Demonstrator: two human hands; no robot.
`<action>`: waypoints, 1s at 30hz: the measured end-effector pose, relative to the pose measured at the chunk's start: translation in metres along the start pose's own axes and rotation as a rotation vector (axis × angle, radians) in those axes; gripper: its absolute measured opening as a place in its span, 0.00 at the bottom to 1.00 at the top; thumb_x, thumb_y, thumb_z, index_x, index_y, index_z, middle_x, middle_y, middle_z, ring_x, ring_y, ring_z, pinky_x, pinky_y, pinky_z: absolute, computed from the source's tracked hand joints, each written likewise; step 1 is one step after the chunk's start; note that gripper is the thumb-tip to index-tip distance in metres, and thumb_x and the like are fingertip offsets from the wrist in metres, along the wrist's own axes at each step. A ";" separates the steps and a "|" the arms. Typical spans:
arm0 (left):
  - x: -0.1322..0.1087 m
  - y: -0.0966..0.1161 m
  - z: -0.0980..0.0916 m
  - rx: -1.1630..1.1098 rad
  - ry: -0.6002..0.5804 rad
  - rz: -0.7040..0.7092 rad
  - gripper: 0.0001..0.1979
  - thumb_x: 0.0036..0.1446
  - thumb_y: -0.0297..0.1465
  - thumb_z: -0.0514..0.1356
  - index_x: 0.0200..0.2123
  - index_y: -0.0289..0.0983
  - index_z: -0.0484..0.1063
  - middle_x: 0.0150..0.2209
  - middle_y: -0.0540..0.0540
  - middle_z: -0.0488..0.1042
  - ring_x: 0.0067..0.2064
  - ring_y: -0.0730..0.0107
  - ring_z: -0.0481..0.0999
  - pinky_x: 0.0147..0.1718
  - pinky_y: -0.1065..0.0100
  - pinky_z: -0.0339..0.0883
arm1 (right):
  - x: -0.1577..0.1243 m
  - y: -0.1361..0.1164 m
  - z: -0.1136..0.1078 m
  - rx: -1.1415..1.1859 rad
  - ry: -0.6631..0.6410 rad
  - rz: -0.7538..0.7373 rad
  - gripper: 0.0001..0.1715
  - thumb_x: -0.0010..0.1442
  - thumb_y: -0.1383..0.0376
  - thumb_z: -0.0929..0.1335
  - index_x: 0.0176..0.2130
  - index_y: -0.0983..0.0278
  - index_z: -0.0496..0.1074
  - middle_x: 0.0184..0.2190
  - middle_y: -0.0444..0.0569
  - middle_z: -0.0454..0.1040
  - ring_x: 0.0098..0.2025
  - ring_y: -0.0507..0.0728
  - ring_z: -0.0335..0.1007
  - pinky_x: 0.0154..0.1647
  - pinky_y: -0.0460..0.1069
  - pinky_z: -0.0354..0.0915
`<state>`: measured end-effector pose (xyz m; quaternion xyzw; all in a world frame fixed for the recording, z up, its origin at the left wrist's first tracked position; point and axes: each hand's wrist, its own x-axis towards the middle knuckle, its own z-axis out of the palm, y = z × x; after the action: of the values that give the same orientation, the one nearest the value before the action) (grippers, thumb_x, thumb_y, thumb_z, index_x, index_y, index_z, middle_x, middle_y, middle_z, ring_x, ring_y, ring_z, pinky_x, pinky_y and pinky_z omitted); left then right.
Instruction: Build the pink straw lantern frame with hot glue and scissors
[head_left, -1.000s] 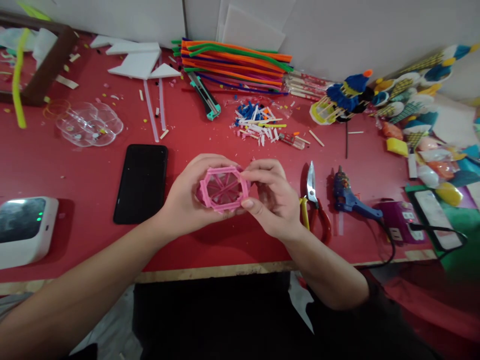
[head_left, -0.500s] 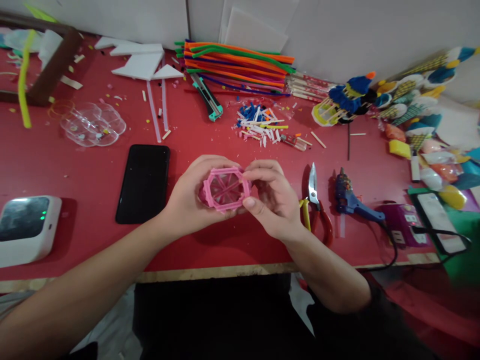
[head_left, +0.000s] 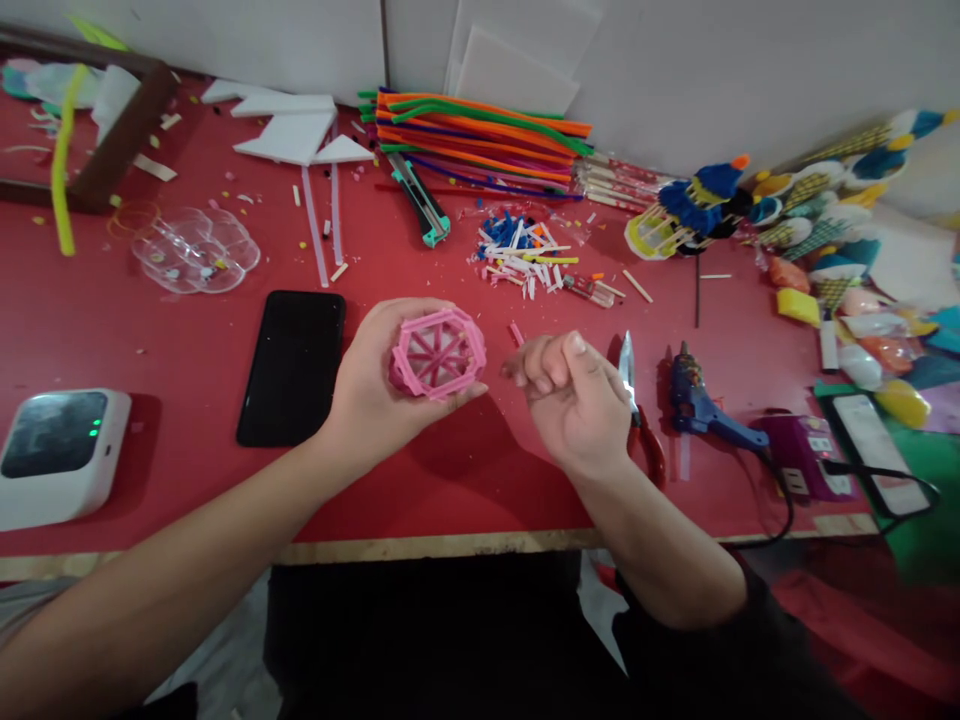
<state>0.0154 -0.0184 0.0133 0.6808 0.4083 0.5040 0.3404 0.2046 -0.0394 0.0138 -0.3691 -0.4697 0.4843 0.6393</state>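
My left hand [head_left: 375, 375] is wrapped round a pink octagonal frame [head_left: 480, 338] built of short sticks, with spokes crossing inside it. The frame's open side tilts up toward me, and its lower part is hidden in the palm. To the right, apart from the frame, my right hand [head_left: 574, 405] hovers palm up with loosely curled fingers and the thumb raised; nothing shows in it. Just beyond its fingertips is a short pink stick [head_left: 516, 333]. Beside that hand lie red-handled pliers [head_left: 628, 358], partly covered by it.
A black phone [head_left: 292, 365] lies left of the frame. Farther back are a utility knife [head_left: 421, 205], cut scraps [head_left: 525, 250] and pipe cleaners [head_left: 480, 135]. A blue glue gun [head_left: 701, 405] with a cord lies on the right. A white device [head_left: 64, 455] stands at the left.
My right hand has let go of the pink frame and moved right, turning palm up. The left hand keeps the frame, now slightly higher and turned. The short pink stick has come into view.
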 end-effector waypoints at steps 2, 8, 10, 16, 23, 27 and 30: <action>0.000 -0.003 0.000 -0.008 0.050 0.017 0.33 0.45 0.44 0.78 0.51 0.41 0.70 0.50 0.43 0.76 0.49 0.58 0.80 0.50 0.55 0.77 | -0.001 0.000 -0.001 0.003 0.006 0.059 0.22 0.67 0.53 0.69 0.24 0.59 0.68 0.22 0.40 0.65 0.29 0.51 0.66 0.37 0.50 0.70; 0.000 -0.013 -0.003 0.023 0.034 0.091 0.48 0.41 0.46 0.79 0.61 0.46 0.61 0.62 0.40 0.68 0.62 0.51 0.73 0.61 0.50 0.72 | -0.008 0.009 -0.003 -0.045 -0.070 0.232 0.14 0.59 0.59 0.76 0.46 0.52 0.77 0.41 0.41 0.79 0.44 0.50 0.76 0.50 0.48 0.73; -0.001 -0.012 -0.003 0.018 -0.024 0.089 0.48 0.45 0.45 0.77 0.65 0.46 0.58 0.65 0.38 0.65 0.65 0.50 0.70 0.64 0.50 0.69 | -0.009 0.010 -0.002 -0.071 -0.078 0.182 0.16 0.59 0.59 0.76 0.47 0.52 0.76 0.43 0.42 0.78 0.45 0.51 0.76 0.50 0.50 0.74; 0.000 -0.006 -0.002 -0.051 -0.128 0.072 0.37 0.52 0.39 0.74 0.62 0.44 0.65 0.62 0.37 0.70 0.62 0.48 0.73 0.62 0.45 0.69 | -0.009 0.004 0.002 -0.232 -0.009 -0.032 0.17 0.60 0.60 0.76 0.50 0.51 0.75 0.44 0.43 0.77 0.45 0.52 0.76 0.45 0.49 0.77; 0.002 -0.005 -0.001 -0.145 -0.073 -0.143 0.40 0.47 0.40 0.76 0.61 0.42 0.66 0.63 0.38 0.71 0.62 0.49 0.74 0.56 0.53 0.76 | -0.009 0.007 0.000 -0.264 -0.044 0.008 0.17 0.62 0.62 0.74 0.51 0.53 0.77 0.54 0.46 0.76 0.52 0.54 0.77 0.56 0.54 0.76; 0.006 -0.003 -0.001 -0.242 -0.119 -0.288 0.37 0.48 0.41 0.75 0.59 0.39 0.69 0.59 0.37 0.75 0.60 0.48 0.77 0.59 0.47 0.74 | -0.008 0.007 -0.001 -0.182 -0.009 0.154 0.15 0.62 0.58 0.74 0.50 0.53 0.79 0.47 0.44 0.80 0.41 0.52 0.79 0.42 0.52 0.79; 0.008 0.001 0.000 -0.380 -0.149 -0.374 0.31 0.52 0.41 0.73 0.57 0.39 0.71 0.58 0.39 0.77 0.59 0.50 0.78 0.61 0.48 0.72 | -0.005 0.006 -0.002 -0.196 0.049 0.188 0.13 0.60 0.55 0.75 0.45 0.54 0.81 0.38 0.42 0.80 0.28 0.48 0.70 0.28 0.47 0.72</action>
<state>0.0166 -0.0115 0.0177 0.5526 0.3987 0.4487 0.5782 0.2040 -0.0429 0.0060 -0.4838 -0.4621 0.4848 0.5633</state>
